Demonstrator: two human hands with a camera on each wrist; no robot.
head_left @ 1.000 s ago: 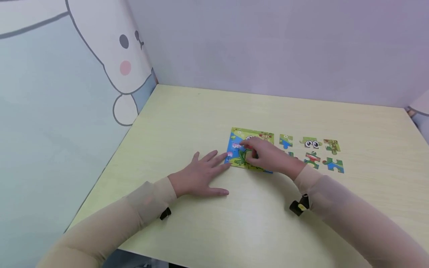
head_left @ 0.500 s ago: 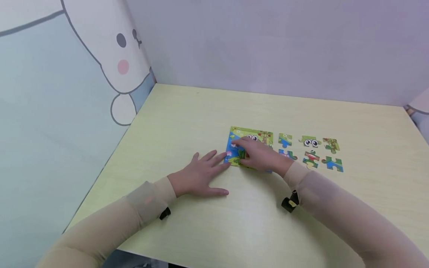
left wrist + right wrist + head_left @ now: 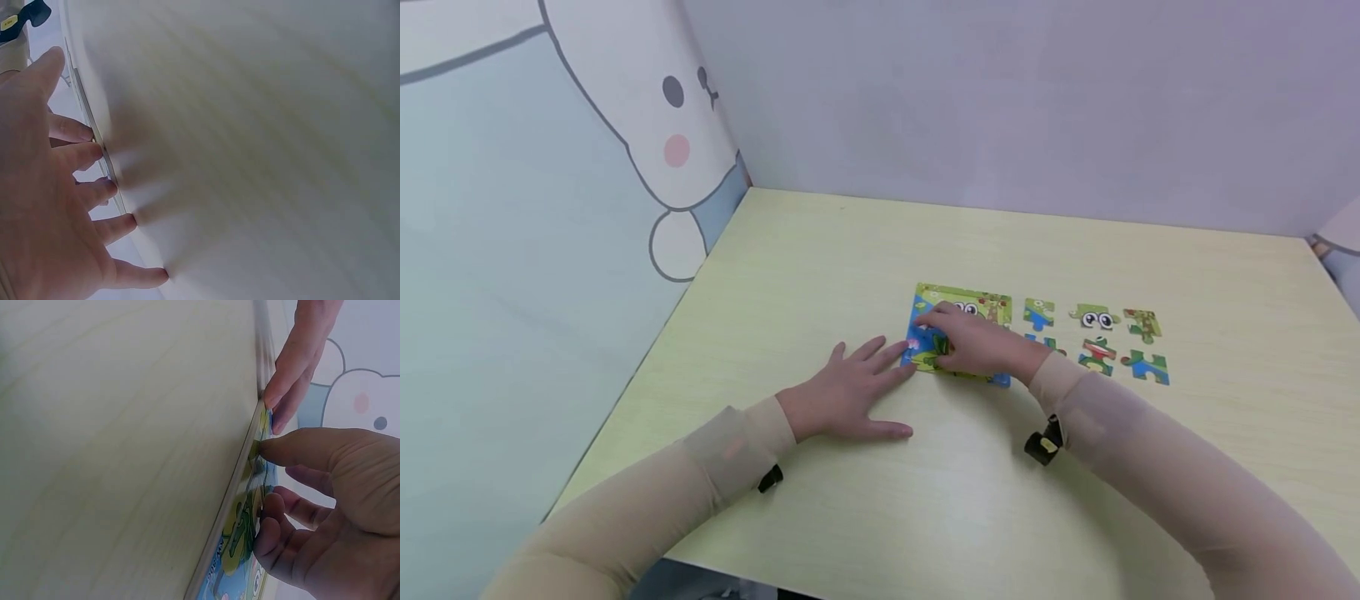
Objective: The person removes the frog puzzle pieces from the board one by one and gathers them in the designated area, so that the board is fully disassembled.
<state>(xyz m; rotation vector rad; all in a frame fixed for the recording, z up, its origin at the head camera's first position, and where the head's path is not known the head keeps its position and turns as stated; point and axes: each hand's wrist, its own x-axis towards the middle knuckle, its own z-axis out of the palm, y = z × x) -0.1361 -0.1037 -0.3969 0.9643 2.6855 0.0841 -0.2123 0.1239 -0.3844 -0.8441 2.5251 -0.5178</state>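
A frog puzzle board (image 3: 1000,333) lies flat on the table in the head view. The left hand (image 3: 850,396) is spread out to its left, with straight fingertips on the board's left edge. Over the board's left half, the right hand (image 3: 981,340) bends its thumb and fingers around a small puzzle piece, mostly hidden by the hand. In the right wrist view, the right thumb (image 3: 300,448) and curled fingertips stand close together at the board's surface. The left wrist view shows the left fingers (image 3: 115,228) touching down on the tabletop side.
Several loose puzzle pieces lie in two rows right of the board, including one with frog eyes (image 3: 1095,318), a corner piece (image 3: 1039,313) and a blue-green one (image 3: 1146,367). The pale wooden table (image 3: 820,267) meets a wall (image 3: 1000,108) behind it.
The right hand has shifted left across the board, its fingertips now over the blue left part. The left hand stays in place, and the loose pieces lie as before.
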